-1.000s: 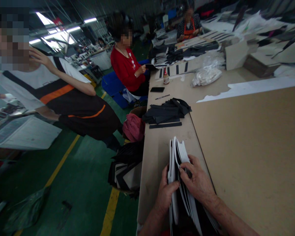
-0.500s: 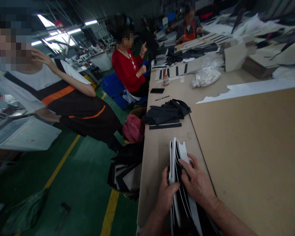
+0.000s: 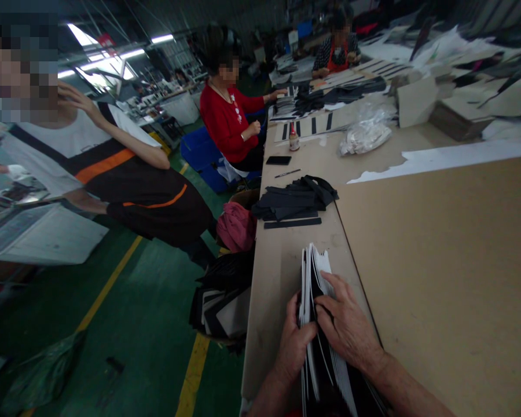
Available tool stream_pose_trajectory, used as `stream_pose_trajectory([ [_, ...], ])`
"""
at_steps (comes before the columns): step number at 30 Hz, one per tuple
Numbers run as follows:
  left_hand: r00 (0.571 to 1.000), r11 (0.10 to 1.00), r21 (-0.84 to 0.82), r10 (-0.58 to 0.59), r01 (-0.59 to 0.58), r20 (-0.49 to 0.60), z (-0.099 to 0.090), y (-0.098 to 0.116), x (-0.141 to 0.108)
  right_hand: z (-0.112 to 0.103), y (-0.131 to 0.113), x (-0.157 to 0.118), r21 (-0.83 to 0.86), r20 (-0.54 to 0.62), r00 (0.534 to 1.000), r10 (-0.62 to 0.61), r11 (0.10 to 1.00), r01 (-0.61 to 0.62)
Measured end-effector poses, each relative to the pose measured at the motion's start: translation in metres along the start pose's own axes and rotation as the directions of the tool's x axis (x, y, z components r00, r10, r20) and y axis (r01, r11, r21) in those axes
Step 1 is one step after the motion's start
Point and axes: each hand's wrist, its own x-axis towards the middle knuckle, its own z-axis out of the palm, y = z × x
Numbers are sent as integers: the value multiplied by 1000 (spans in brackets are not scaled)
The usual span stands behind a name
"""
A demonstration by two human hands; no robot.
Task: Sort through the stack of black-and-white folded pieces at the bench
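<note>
A thick stack of black and white sheets [image 3: 312,275] stands on edge at the table's near end, its lower part running out of the frame. My left hand [image 3: 296,341] is closed round the stack's left side, thumb on the near edges. On the right side, my right hand [image 3: 347,321] has its fingers bent over the sheet edges, pressing among them. Beyond both hands lies a loose pile of dark strips [image 3: 295,200], with one strip [image 3: 292,223] apart in front of it.
A phone [image 3: 278,160], a pen [image 3: 287,173], a small bottle [image 3: 294,140] and a plastic bag [image 3: 364,136] lie farther up the table [image 3: 443,260]. Left of it are a box of dark pieces [image 3: 221,307], a standing person [image 3: 143,191] and a seated person in red [image 3: 230,121].
My right hand's fingers have shifted slightly over the sheets, while my left hand stays nearly still. The seated person in red has stretched an arm toward the strips on the table.
</note>
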Motion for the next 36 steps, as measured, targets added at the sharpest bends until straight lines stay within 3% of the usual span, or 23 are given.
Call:
stream_pose_trajectory([
  [9,1000,1000,16,17,-17,13,-5,-10,2,3,-4,1,7,8,997,79,997,-79],
  [22,1000,998,-55,9,-9,-5,-2,-4,2,3,-4,3,41,-4,999,45,998,-44],
  [30,1000,1000,1,7,-7,-23,-3,-8,4,6,-1,1,26,9,999,44,999,-44],
  [36,1000,996,-90,10,-10,-8,-5,-5,3,7,-3,1,30,-20,999,46,999,-45],
])
